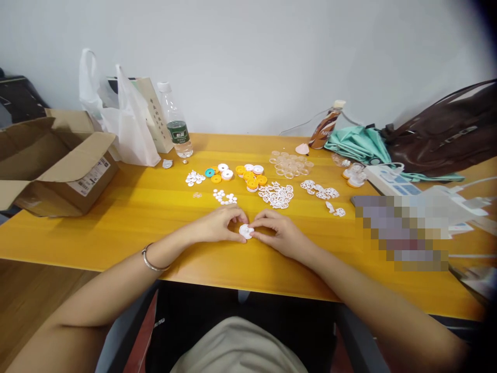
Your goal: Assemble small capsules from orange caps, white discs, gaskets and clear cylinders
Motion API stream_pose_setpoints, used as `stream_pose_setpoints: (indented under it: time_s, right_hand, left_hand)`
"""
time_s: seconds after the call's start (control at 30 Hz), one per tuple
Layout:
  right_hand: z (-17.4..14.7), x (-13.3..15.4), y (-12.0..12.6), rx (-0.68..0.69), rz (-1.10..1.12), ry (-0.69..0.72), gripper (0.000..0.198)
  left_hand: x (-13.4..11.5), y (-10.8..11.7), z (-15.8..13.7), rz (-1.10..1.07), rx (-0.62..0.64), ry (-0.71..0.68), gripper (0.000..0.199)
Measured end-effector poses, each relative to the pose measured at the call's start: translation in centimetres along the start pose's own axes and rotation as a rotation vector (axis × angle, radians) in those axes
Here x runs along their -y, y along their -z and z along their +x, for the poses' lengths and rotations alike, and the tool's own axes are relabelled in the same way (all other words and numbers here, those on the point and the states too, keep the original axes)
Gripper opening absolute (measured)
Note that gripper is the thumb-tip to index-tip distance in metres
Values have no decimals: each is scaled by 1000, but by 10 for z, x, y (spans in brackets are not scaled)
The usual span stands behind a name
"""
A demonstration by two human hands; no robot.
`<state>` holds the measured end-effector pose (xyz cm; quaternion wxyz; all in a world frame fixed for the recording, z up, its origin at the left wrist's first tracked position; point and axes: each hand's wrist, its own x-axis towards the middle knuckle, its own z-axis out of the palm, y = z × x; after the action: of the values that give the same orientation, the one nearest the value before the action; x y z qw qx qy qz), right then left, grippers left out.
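Between my two hands, just above or on the table, is a small round white plastic piece (246, 231). My left hand (225, 224) grips its left side between thumb and fingers. From the right, my right hand (278, 232) pinches its edge with thumb and forefinger. Beyond the hands lie small white caps (225, 197), a heap of white spoked discs (276, 195) and yellow and white round cases (252, 177). A blue round case (210, 172) sits among more cases to the left. Clear round covers (290, 165) are spread farther back.
An open cardboard box (58, 171) stands at the left, beside a white plastic bag (128, 124) and a water bottle (177, 124). Toward the right are a brown drink bottle (327, 126), green cloth (357, 145), a dark bag (442, 134), a power strip (392, 178) and a blurred-out flat object (399, 230).
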<state>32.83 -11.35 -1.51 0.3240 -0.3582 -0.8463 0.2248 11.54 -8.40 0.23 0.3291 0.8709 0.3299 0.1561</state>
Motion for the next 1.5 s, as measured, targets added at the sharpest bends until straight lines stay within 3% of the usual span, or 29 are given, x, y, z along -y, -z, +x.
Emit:
stream_pose_setpoints:
  time_s: [0.53,0.7,0.8,0.93,1.17,1.5]
  right_hand:
    - [0,1,2,28,44,-37,15]
    - [1,1,4,-32,200,-261,16]
    - [2,1,4,-20,465,-419,18]
    - [3,3,2,29,754,-529,23]
    - [5,8,0,-16,919,-609,32]
    - [5,12,-5,-30,955,-650,33]
  left_hand:
    - [-7,0,2,25,18,-24,28]
    - [-8,2,0,-56,25,-42,27]
    - [-11,5,-1,-186,59,-48,29]
    - [-13,7,-1,-318,61,-31,30]
    - [-7,5,6,-640,-7,34,29]
    - [-13,-5,9,-474,-135,49,19]
